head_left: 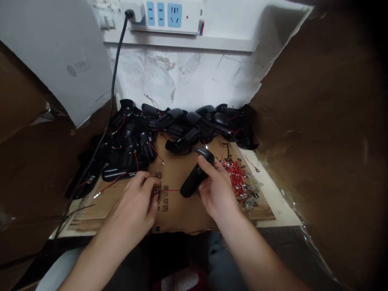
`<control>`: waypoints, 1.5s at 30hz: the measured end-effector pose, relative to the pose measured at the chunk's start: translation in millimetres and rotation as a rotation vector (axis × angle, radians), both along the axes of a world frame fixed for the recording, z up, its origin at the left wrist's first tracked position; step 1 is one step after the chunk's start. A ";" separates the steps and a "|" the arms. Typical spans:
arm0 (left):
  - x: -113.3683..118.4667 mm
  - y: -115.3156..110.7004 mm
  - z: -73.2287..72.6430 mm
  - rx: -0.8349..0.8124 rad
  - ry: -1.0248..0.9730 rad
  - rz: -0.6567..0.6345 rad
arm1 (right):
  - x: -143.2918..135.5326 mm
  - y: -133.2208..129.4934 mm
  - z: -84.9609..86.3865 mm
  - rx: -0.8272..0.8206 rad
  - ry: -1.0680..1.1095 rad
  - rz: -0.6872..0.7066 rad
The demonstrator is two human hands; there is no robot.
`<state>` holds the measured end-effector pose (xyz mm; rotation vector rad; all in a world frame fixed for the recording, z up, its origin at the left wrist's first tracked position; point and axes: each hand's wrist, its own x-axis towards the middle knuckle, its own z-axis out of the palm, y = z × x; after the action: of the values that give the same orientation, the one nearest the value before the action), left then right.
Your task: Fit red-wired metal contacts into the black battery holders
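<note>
My right hand [216,186] is closed around a black plastic housing [194,178], which tilts over the cardboard with its rounded end up. From the housing's lower end a thin red wire [171,190] runs left to my left hand [141,198]. The fingers of that hand pinch the wire's end, where a small dark metal tip shows. Just right of my right hand lies a tangled heap of red wires with small metal parts [238,180]. Another black housing [118,173], with a red wire trailing from it, lies close to my left hand.
Many black housings [169,121] are piled along the back and left, several with red wires. A cardboard sheet [188,214] covers the worktop. Brown cardboard walls [327,121] stand at both sides. A black cable [113,81] hangs from a power strip [166,16] on the wall.
</note>
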<state>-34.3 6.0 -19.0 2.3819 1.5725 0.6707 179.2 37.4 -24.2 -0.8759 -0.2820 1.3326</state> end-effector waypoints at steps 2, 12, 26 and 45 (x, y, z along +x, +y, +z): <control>-3.7 -1.6 -9.3 0.011 0.076 0.042 | 1.4 4.5 -1.2 -0.079 0.044 -0.056; -3.5 4.3 -13.7 -0.006 0.082 0.009 | 3.5 8.0 -8.2 -0.042 -0.085 -0.169; 1.5 12.0 -8.7 -0.074 -0.041 0.000 | 8.7 -5.6 10.3 0.065 -0.196 -0.145; -1.3 18.0 -13.4 0.026 -0.040 0.146 | -38.8 -108.5 -51.2 0.673 -1.677 1.421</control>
<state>-35.6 24.0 -32.4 2.2729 1.7438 0.7668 140.4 -71.1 -75.4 -0.9678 -2.8592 1.0859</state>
